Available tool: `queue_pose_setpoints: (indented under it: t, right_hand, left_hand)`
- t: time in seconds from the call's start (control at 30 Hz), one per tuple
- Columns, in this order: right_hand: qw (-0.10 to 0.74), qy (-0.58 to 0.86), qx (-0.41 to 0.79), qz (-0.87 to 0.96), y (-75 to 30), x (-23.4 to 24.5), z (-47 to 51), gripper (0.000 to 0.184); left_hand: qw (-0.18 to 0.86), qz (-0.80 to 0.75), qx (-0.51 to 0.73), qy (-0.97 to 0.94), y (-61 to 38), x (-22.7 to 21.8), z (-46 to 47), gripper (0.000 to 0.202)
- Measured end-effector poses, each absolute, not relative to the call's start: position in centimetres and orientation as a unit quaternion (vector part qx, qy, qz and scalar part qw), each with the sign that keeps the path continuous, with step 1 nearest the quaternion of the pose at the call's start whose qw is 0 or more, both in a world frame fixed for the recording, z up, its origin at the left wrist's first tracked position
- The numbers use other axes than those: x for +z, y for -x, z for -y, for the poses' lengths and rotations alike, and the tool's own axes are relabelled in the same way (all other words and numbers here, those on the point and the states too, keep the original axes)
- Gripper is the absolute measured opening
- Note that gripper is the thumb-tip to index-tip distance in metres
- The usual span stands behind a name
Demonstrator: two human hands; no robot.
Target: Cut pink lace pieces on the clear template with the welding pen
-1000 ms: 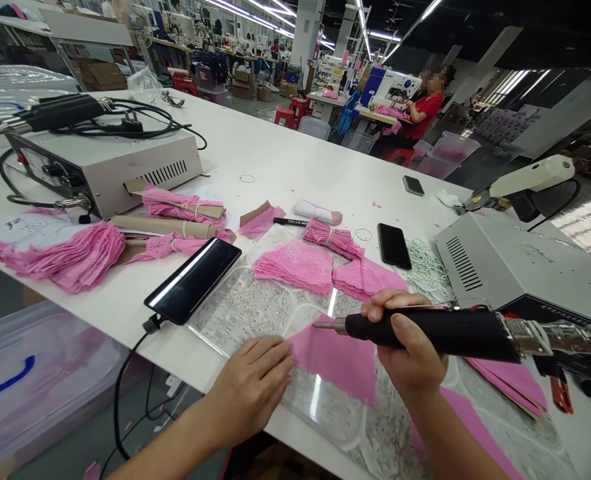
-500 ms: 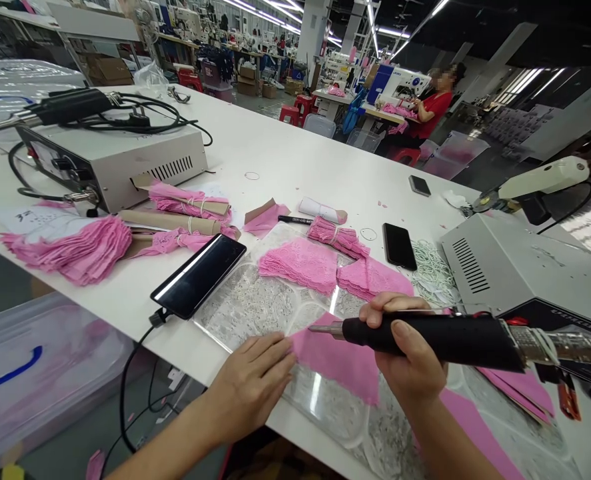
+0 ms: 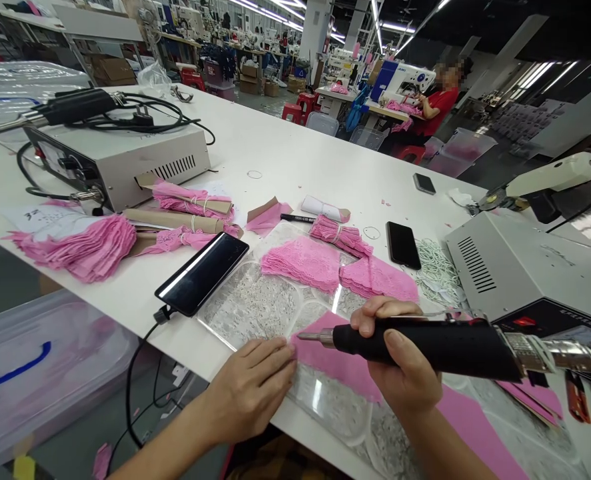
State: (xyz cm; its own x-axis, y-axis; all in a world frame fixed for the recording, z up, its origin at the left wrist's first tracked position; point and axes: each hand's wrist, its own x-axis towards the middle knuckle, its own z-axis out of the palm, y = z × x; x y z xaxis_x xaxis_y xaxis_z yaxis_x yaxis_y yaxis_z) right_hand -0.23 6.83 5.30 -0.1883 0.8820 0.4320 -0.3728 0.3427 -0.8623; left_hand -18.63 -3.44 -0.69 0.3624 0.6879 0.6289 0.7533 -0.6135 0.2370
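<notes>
My right hand (image 3: 400,360) grips a black hand-held cutting tool (image 3: 425,345) whose metal tip (image 3: 309,337) points left, just above the left corner of a pink fabric piece (image 3: 332,363). My left hand (image 3: 252,387) lies flat with its fingertips pressing that corner of the fabric onto a clear scratched plastic sheet (image 3: 255,307). Two stacks of pink lace pieces (image 3: 305,261) rest on the far part of the sheet.
A charging phone (image 3: 202,272) lies left of the sheet, another phone (image 3: 403,244) beyond it. Grey control boxes stand at the left (image 3: 120,157) and right (image 3: 525,267). Pink fabric bundles (image 3: 80,243) lie at the left. A person in red (image 3: 435,107) sits at a far sewing machine.
The tool tip has shifted a little left along the fabric edge towards my left fingertips. My view has drifted slightly; both hands keep their hold.
</notes>
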Motion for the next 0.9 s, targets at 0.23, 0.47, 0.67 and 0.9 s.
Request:
queue_pose_setpoints:
  t: [0.23, 0.47, 0.67, 0.9]
  right_hand:
    - [0.594, 0.234, 0.526, 0.562, 0.7, 5.0, -6.5, 0.01]
    - [0.591, 0.227, 0.527, 0.567, 0.7, 4.7, -6.5, 0.008]
    - [0.602, 0.198, 0.53, 0.564, 0.9, 5.0, -6.8, 0.008]
    - [0.675, 0.256, 0.447, 0.528, -3.4, 6.5, -8.7, 0.008]
  left_hand:
    - [0.036, 0.44, -0.354, 0.825, 18.6, -0.7, 3.4, 0.024]
    - [0.036, 0.445, -0.354, 0.822, 18.6, -0.6, 3.3, 0.026]
    - [0.044, 0.439, -0.356, 0.824, 18.7, -0.8, 3.4, 0.028]
    - [0.053, 0.441, -0.321, 0.836, 19.2, -1.5, 2.7, 0.035]
